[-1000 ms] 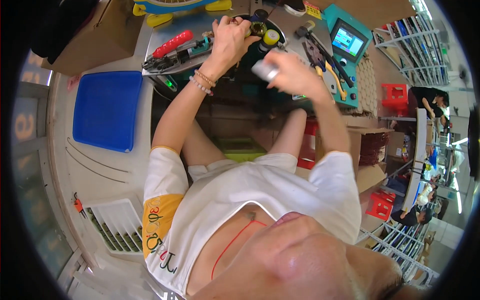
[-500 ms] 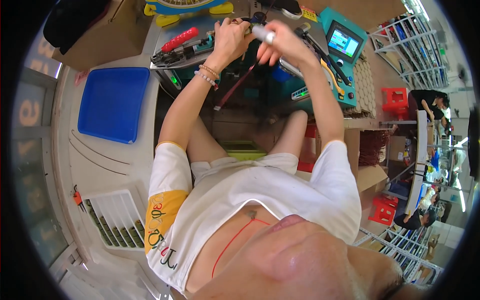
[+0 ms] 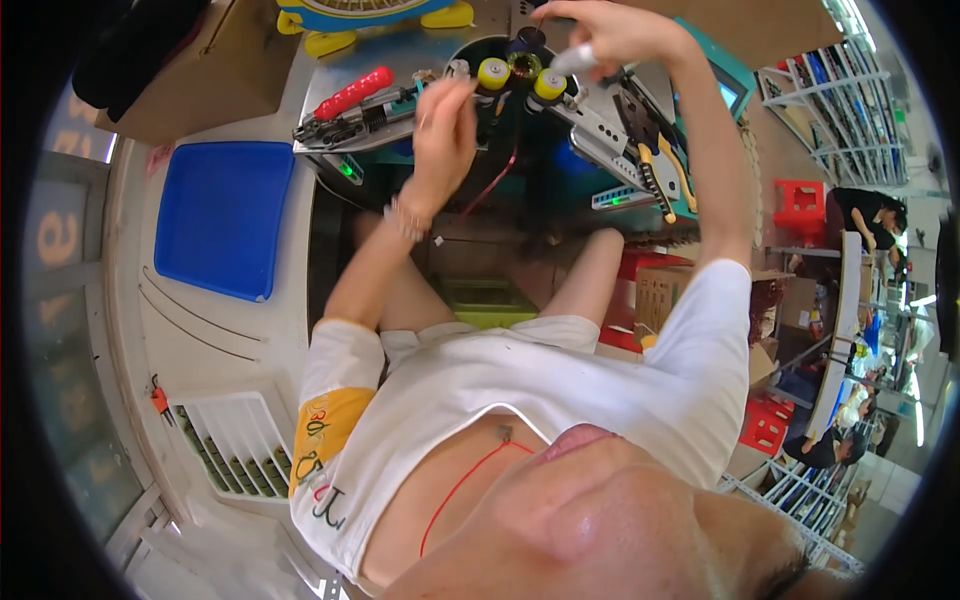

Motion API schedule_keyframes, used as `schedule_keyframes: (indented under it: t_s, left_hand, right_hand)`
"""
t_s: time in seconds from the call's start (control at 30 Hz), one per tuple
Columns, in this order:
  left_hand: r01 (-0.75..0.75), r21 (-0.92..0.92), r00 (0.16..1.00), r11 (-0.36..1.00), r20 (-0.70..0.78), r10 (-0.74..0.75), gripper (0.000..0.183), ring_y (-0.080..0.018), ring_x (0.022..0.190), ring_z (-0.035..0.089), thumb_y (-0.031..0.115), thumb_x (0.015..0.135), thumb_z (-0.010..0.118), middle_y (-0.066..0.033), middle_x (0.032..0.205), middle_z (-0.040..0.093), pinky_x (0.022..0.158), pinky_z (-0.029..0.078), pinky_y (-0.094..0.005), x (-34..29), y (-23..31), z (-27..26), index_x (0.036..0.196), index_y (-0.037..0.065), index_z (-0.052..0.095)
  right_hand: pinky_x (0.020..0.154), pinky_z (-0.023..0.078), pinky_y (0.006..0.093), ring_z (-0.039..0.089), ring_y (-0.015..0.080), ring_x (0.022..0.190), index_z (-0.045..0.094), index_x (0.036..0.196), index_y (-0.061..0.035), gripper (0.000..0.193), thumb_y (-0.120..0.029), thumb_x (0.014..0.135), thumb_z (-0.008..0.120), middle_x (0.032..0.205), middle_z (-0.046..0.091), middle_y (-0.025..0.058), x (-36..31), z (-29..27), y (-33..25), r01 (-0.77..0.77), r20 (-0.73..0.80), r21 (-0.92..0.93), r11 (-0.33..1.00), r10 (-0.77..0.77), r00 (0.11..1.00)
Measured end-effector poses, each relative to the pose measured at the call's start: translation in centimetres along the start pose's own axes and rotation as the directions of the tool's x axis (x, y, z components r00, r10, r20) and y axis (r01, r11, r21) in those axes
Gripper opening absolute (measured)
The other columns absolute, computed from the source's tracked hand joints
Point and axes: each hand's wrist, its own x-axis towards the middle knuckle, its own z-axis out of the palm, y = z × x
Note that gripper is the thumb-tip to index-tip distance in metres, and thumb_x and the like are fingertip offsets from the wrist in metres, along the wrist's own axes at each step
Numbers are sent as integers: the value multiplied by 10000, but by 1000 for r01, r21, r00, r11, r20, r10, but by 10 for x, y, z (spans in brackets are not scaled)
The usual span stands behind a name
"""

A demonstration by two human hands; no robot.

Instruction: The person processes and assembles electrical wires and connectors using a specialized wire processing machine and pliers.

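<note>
A ring-shaped coil (image 3: 523, 66) sits at the top middle in a winding machine, between two yellow-capped rollers (image 3: 492, 74). My right hand (image 3: 625, 35) reaches over it from the right, with white covers on some fingers. Its thumb and index finger pinch what looks like a thin reddish wire (image 3: 540, 24) just above the coil. Left of the rollers, my left hand (image 3: 445, 140) is raised and slightly blurred, fingers loosely extended, nothing visible in it. A reddish strand (image 3: 492, 186) hangs below the coil.
Pliers with yellow handles (image 3: 660, 165) lie on the machine's right side, before a teal screen unit (image 3: 735, 85). A red-handled tool (image 3: 354, 92) lies at left. On the left table are a blue tray (image 3: 222, 215) and a white tray (image 3: 228, 430) holding green pieces.
My left hand has pulled back down and left from the coil. My right hand has moved up and right, uncovering the rollers, coil and pliers.
</note>
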Motion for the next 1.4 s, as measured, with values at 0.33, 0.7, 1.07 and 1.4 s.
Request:
schedule_keyframes:
  t_s: [0.33, 0.7, 1.07, 1.4]
  left_hand:
    - [587, -154, 789, 795, 329, -519, 301, -378, 903, 614, 192, 874, 638, -221, 965, 634, 801, 486, -405, -60, -32, 55, 1079, -23, 586]
    - [821, -484, 181, -303, 723, -667, 76, -56, 577, 443, 147, 884, 575, 53, 689, 474, 681, 470, -294, 19, 100, -8, 907, 76, 592]
    - [840, -451, 169, -300, 744, -646, 368, -192, 956, 618, 245, 1010, 397, -94, 1058, 619, 883, 512, -373, -46, 29, -10, 1237, -10, 535]
    - [457, -92, 812, 885, 450, -373, 403, -370, 1092, 555, 193, 795, 649, -165, 1145, 608, 1017, 341, -512, -96, -51, 48, 1160, 58, 545]
  right_hand:
    - [696, 480, 356, 594, 253, 843, 628, 1073, -125, 331, -51, 750, 643, 914, 538, 68, -18, 134, -30, 282, -347, -725, 628, -687, 639]
    - [1034, 387, 366, 497, 277, 1186, 669, 1167, -85, 372, -373, 942, 600, 1295, 493, 142, 58, 1, 60, 386, -163, -30, 922, -385, 908]
    - [1054, 380, 354, 480, 264, 1250, 662, 1181, -101, 327, -248, 891, 626, 1309, 526, 114, 75, -29, 33, 352, 82, -194, 916, -343, 936]
    - [819, 505, 329, 577, 197, 851, 630, 1064, -84, 333, -94, 731, 620, 936, 605, 42, -19, 154, -16, 426, -42, -802, 419, -750, 660]
